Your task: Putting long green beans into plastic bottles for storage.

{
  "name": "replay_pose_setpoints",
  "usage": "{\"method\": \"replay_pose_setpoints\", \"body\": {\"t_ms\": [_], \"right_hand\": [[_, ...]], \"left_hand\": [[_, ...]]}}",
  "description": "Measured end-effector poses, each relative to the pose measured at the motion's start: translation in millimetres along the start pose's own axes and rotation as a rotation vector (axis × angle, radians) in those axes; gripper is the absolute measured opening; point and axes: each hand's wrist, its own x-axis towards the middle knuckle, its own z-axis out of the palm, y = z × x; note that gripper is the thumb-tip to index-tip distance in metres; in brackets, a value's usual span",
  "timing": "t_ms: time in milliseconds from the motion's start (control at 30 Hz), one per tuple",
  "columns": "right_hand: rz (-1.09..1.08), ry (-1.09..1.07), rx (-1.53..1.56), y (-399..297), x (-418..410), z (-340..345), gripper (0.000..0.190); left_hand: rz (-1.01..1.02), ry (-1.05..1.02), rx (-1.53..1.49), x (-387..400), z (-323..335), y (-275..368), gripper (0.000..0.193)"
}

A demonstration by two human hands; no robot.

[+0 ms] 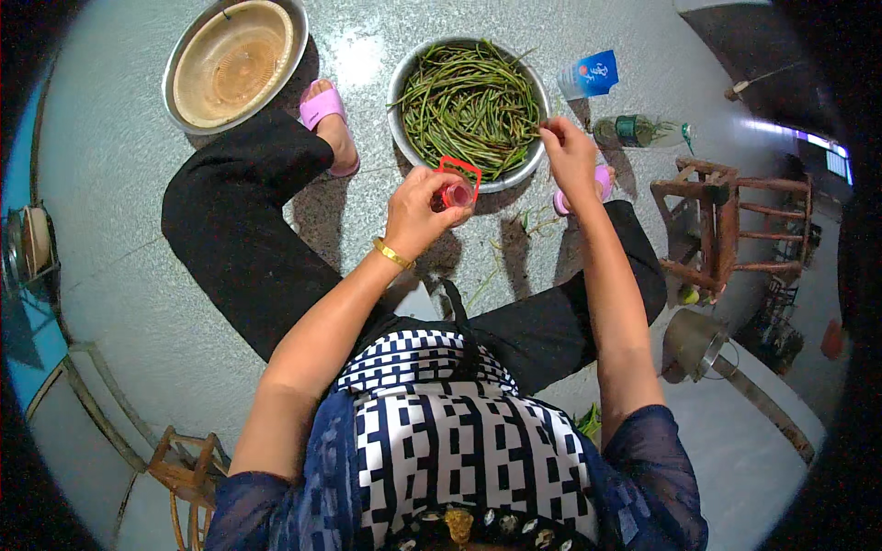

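Observation:
My left hand (422,206) is closed around a red plastic piece (458,195) with a round mouth and a flat loop of red plastic beside it. It is held above the near rim of a metal basin (394,131). The basin is heaped with long thin green beans (472,110), some of them brownish. At the basin's right rim, my right hand (570,148) has thumb and forefinger brought together beside the bean ends. Whether a bean is between those fingertips is too small to tell.
A blue and white pouch (589,74) and a plastic bottle (641,131) with green bits inside lie right of the basin. Upper left is a metal basin holding a tan plastic basket (234,65). Wooden stools (716,220) and a metal pot (692,344) are at right. Bean scraps (541,224) litter the floor.

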Motion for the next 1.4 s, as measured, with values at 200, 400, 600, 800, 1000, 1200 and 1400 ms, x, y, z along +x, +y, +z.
{"method": "replay_pose_setpoints", "body": {"t_ms": [200, 400, 600, 800, 1000, 1200, 1400], "right_hand": [[0.178, 0.029, 0.519, -67.3, -45.2, -65.5, 0.014], [0.200, 0.031, 0.820, -115.1, -81.3, -103.7, 0.012], [0.178, 0.016, 0.919, -137.0, -102.1, -111.0, 0.015], [0.237, -0.021, 1.009, -143.6, -107.4, -103.3, 0.018], [0.225, -0.014, 1.031, -153.5, -110.9, -104.2, 0.018], [0.215, -0.052, 1.044, -155.5, -108.3, -96.7, 0.016], [0.211, -0.050, 1.044, -162.4, -111.8, -98.2, 0.016]], "left_hand": [[-0.032, 0.024, 0.033, -0.9, 4.2, 0.7, 0.036], [0.016, 0.059, 0.092, -0.8, 6.5, -4.2, 0.035], [-0.004, 0.044, 0.085, -1.3, 5.7, -8.4, 0.037], [0.009, 0.043, 0.064, -1.7, 6.0, -9.9, 0.036], [-0.013, 0.035, 0.072, -2.3, 5.3, -8.9, 0.036], [0.016, 0.034, 0.068, -2.2, 4.1, -9.5, 0.037], [-0.025, 0.013, 0.039, -2.4, 2.5, -4.9, 0.034]]}}
